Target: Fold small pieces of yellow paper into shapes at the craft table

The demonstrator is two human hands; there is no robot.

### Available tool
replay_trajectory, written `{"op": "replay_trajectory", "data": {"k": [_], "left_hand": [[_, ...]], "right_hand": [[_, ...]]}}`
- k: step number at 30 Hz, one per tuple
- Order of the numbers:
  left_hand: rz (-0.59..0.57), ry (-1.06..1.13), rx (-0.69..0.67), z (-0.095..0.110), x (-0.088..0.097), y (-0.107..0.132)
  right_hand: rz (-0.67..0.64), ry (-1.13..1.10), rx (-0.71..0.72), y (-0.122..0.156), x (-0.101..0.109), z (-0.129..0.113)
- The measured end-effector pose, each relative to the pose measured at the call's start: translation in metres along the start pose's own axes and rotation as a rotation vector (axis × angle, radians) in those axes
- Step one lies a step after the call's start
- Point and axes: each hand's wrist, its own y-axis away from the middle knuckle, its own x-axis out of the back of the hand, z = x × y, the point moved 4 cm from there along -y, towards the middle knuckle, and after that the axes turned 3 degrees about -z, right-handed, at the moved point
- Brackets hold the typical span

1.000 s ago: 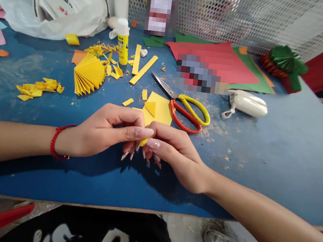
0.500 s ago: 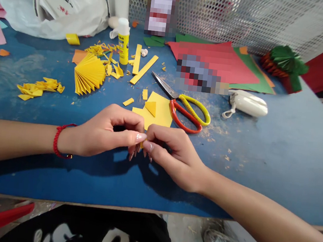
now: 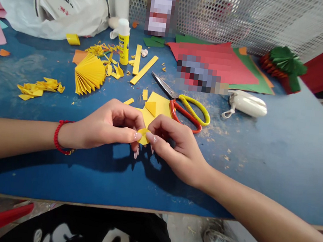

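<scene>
Pinches a round yellow paper piece (image 3: 143, 139) thumb-to-finger, from nine o'clock with the left hand (image 3: 104, 127), from three o'clock with the right hand (image 3: 180, 150). Holds it equally near both, without clear long axis, with scissors (image 3: 174, 95) at one o'clock.

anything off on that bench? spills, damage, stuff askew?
Yes, minor: yellow scraps are strewn untidily beside the glue stick, and the blue tabletop has pale, worn-looking patches. A pixelated block hides part of the red paper. The small yellow piece between left hand and right hand shows no clear damage.
</scene>
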Motion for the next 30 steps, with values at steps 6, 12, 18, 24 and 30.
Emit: {"op": "replay_trajectory", "data": {"k": [6, 12, 18, 24, 30], "left_hand": [[0.041, 0.001, 0.028, 0.002, 0.003, -0.005], [0.049, 0.048, 0.049, 0.001, 0.002, -0.007], [0.063, 0.146, 0.085, -0.003, 0.002, -0.005], [0.050, 0.170, 0.100, -0.004, 0.002, -0.003], [0.076, 0.063, 0.074, -0.003, 0.004, -0.005]], "right_hand": [[0.210, 0.315, 0.249, 0.005, 0.008, -0.004], [0.164, 0.560, 0.465, 0.008, 0.011, -0.015], [0.211, 0.452, 0.463, 0.006, 0.016, -0.015], [0.199, 0.337, 0.396, 0.004, 0.019, -0.013], [0.149, 0.318, 0.383, 0.004, 0.017, -0.013]]}}
